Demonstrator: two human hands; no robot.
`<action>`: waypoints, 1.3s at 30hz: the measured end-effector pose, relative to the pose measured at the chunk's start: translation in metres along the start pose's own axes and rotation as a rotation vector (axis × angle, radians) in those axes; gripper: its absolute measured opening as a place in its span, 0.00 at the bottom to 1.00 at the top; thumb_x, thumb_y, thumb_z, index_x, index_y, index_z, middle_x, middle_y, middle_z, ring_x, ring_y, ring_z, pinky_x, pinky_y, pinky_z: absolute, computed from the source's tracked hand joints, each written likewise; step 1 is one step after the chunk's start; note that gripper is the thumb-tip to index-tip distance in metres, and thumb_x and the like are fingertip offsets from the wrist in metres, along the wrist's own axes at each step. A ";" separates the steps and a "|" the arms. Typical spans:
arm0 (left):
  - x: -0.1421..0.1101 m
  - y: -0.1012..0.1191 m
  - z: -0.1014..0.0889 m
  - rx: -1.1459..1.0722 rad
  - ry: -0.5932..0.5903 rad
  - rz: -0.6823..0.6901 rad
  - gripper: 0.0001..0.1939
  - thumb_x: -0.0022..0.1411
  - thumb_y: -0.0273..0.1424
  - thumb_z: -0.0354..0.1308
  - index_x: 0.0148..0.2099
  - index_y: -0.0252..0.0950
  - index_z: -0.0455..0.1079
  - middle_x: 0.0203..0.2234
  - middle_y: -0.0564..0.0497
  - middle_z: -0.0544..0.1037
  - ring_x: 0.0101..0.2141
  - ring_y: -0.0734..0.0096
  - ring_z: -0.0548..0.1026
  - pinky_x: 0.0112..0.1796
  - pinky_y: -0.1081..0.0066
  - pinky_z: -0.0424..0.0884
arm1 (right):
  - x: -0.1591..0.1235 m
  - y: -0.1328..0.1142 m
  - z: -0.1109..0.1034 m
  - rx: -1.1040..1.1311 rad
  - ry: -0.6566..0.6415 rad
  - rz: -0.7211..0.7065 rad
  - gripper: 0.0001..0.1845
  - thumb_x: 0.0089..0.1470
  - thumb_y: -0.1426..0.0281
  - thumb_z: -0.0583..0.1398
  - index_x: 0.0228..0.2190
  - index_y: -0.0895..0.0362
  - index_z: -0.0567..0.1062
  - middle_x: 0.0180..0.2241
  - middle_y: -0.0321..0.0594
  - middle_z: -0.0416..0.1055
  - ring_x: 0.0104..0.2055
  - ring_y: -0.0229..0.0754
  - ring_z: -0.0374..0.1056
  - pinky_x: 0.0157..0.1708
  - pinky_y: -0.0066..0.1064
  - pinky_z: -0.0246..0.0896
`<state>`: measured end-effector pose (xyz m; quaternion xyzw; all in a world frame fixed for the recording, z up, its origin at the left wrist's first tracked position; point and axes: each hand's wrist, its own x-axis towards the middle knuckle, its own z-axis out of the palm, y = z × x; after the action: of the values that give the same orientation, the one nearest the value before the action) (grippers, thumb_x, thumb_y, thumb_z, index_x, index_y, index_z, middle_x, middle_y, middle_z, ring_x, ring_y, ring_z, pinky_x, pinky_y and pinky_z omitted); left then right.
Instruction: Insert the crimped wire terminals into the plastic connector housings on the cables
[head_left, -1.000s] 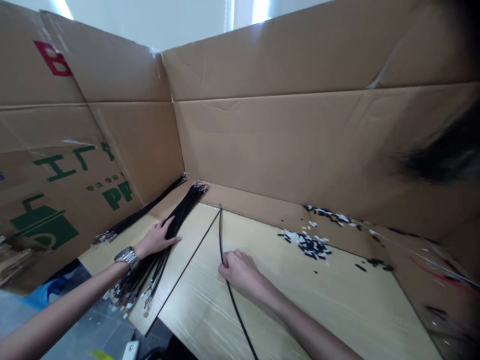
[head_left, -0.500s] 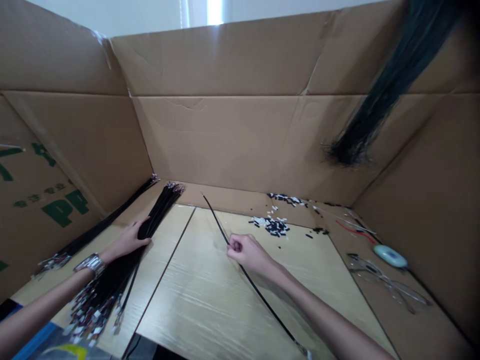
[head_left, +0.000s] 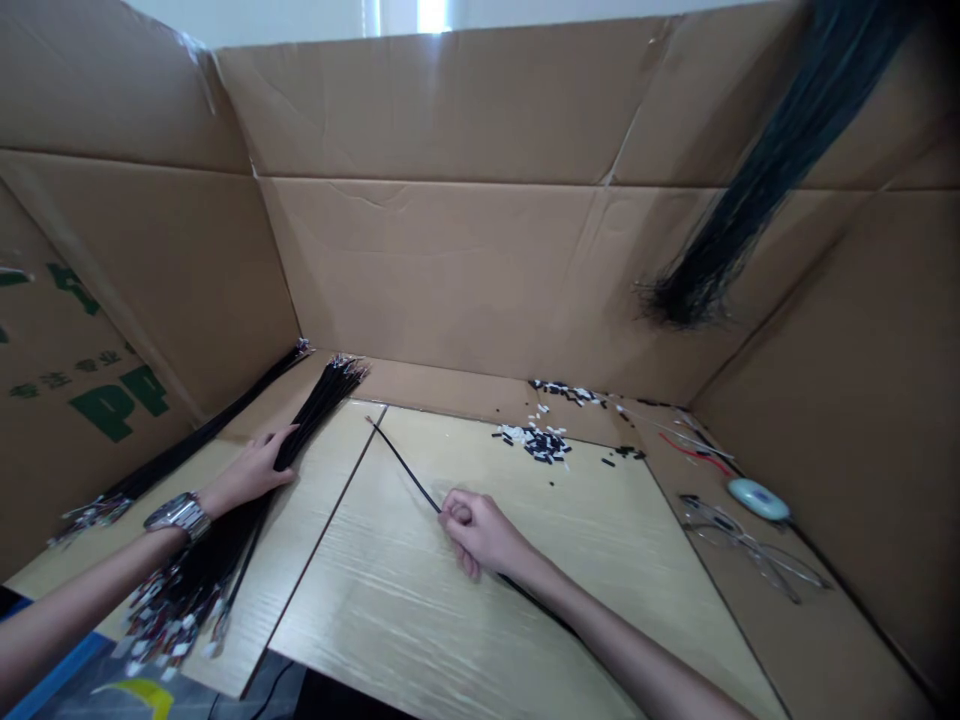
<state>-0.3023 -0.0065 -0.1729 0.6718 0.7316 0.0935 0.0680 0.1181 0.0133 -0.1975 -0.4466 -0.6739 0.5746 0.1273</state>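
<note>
My right hand [head_left: 484, 530] is closed in a pinch on a single thin black cable [head_left: 405, 467]. Its thin bare-looking end points to the far left, while the other part runs back under my forearm, partly hidden. On the left, my left hand [head_left: 251, 475], with a metal watch [head_left: 180, 517] on the wrist, grips a thick bundle of black cables [head_left: 319, 405] across its middle, thumb and forefinger on top. White connectors [head_left: 161, 625] with coloured wires fan out at the bundle's near end. One cable [head_left: 247, 565] lies slightly apart along its right side.
Cardboard walls [head_left: 435, 270] enclose the table [head_left: 390, 600]. Another cable bundle [head_left: 202, 435] lies along the left wall. Small black and white pieces [head_left: 544, 443] are scattered at the back. Glasses [head_left: 750, 545] and a pale blue oval device [head_left: 759, 498] lie right. Dark strands [head_left: 750, 220] hang upper right.
My right hand has moved slightly left and nearer with the cable, whose far tip has swung left and down. My left hand stays on the bundle. The view has shifted a little.
</note>
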 end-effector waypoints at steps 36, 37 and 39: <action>0.056 0.318 -0.082 -1.689 -0.031 0.290 0.24 0.64 0.52 0.59 0.51 0.39 0.67 0.23 0.63 0.52 0.16 0.83 0.49 0.16 0.83 0.47 | -0.053 -0.046 0.034 0.150 0.072 -0.223 0.21 0.56 0.49 0.61 0.32 0.55 0.69 0.23 0.34 0.74 0.21 0.35 0.68 0.19 0.21 0.57; 0.053 0.324 -0.079 -1.718 -0.053 0.292 0.22 0.64 0.51 0.60 0.48 0.38 0.67 0.23 0.63 0.51 0.16 0.83 0.48 0.15 0.83 0.46 | -0.060 -0.041 0.028 0.089 0.065 -0.222 0.18 0.55 0.54 0.64 0.31 0.56 0.71 0.24 0.35 0.75 0.23 0.35 0.69 0.21 0.21 0.58; 0.048 0.330 -0.071 -1.751 -0.103 0.285 0.20 0.63 0.49 0.62 0.44 0.38 0.67 0.22 0.63 0.50 0.16 0.83 0.46 0.15 0.83 0.44 | -0.073 -0.029 0.007 -0.036 0.081 -0.217 0.11 0.53 0.61 0.68 0.32 0.56 0.76 0.28 0.34 0.78 0.28 0.37 0.72 0.26 0.24 0.63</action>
<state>-0.0022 0.0645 -0.0270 0.4670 0.3029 0.5967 0.5780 0.1413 -0.0440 -0.1489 -0.3962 -0.7228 0.5267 0.2078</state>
